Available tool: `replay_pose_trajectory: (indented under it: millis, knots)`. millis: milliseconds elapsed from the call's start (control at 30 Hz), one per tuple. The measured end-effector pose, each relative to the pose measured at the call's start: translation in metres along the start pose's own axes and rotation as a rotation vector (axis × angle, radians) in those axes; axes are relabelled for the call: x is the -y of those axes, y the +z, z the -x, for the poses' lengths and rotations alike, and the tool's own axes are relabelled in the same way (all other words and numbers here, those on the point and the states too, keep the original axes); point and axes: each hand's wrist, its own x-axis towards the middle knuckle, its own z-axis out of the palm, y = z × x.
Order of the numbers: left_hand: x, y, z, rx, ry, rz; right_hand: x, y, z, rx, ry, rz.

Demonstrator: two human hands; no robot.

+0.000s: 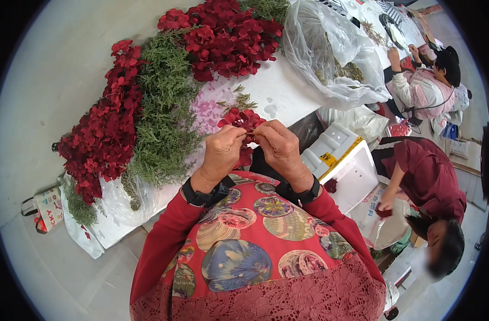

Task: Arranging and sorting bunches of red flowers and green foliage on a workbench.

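Note:
In front of my chest, a dark red flower cluster [238, 117] is held up between both hands. My left hand [223, 152] is closed in a pinch at the cluster's lower edge. From the other side my right hand [280, 147] pinches at the same spot, its fingertips almost meeting the left ones. Fingers hide what exactly lies in the pinch. Just beyond the cluster, a few green sprigs [240, 100] lie on the white table [279, 88]. Feathery greenery [167, 112] spreads to the left of my hands.
Red flowers are heaped at the left [108, 128] and far side [228, 43]. A clear plastic bag [330, 51] with sprigs lies at the far right. Right of me stands a white foam box [356, 176]. Two people [426, 176] [423, 91] work at the right.

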Motion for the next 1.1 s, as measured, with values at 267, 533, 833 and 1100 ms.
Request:
replay_pose_trajectory:
  millis: [267, 533, 833, 1100]
  knots:
    - [0.004, 0.012, -0.004, 0.126, -0.072, 0.073, -0.01, -0.009, 0.006, -0.01, 0.003, 0.031]
    - [0.032, 0.037, -0.044, 0.082, 0.21, 0.033, -0.053, -0.097, 0.096, -0.134, 0.317, 0.406]
    - [0.11, -0.005, -0.152, -0.376, 0.056, -0.551, -0.16, -0.186, 0.288, 0.121, 0.977, 0.986]
    - [0.152, 0.0, -0.258, -0.176, -0.107, -0.719, -0.169, -0.079, 0.095, 0.068, 0.349, 0.361]
